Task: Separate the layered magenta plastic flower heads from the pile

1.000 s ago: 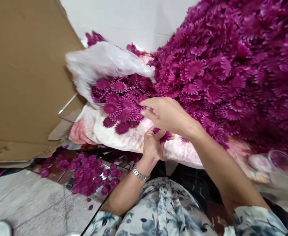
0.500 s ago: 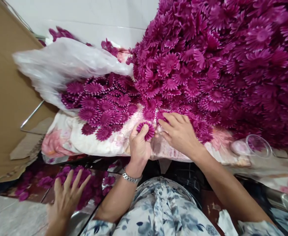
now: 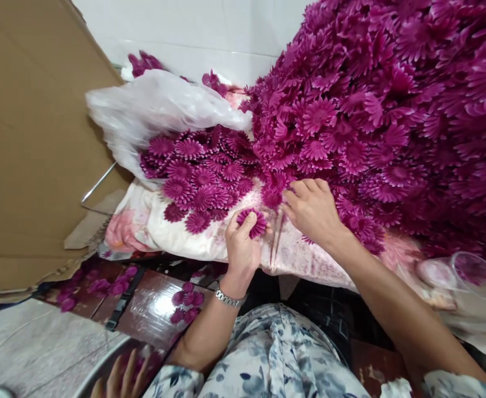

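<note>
My left hand (image 3: 245, 243), with a metal watch at its wrist, pinches a purple artificial flower head (image 3: 256, 223) between thumb and fingers. The flower faces up over the edge of the padded floral cloth (image 3: 210, 246). To its right, my right hand (image 3: 314, 213) is closed, with its fingers curled at the front edge of the large heap of purple flower heads (image 3: 350, 138). Its fingertips are partly hidden, so what they hold is unclear. Left of my hands lies a smaller batch of flower heads (image 3: 201, 179), flatter and more evenly laid.
A cloudy plastic bag (image 3: 164, 105) lies behind the smaller batch. Cardboard (image 3: 40, 138) stands at left, beside a thin metal rod (image 3: 98, 182). A clear plastic cup (image 3: 477, 276) lies at right. Another person's hand (image 3: 122, 376) is low left, over a basin (image 3: 98, 362).
The view has shifted left. My right hand's spread fingers have curled in at the heap. The other person's hand has moved down, and flowers are gone from the brown surface. My left hand still holds its flower.
</note>
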A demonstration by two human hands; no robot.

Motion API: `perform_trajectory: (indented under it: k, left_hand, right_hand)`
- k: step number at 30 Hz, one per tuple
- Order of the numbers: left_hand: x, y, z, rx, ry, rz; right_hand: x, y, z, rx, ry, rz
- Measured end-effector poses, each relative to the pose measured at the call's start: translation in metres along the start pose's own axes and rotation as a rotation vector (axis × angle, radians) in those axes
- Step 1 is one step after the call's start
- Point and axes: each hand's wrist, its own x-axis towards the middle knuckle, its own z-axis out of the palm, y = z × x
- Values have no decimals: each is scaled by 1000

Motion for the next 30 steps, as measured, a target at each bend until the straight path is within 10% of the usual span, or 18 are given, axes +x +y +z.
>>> perform_trajectory:
  k: [8,18,30]
  left_hand:
    - [-2,5,-3,21,-14,-20]
    - [-6,-5,1,-19,-55,-61]
    - [40,54,-12,-131,33,262]
  right_hand:
    - [41,-14,21,-28,-197,-110]
    - [-17,34,-13,-246,-130,72]
    - [-29,51,-14,-171,-21,111]
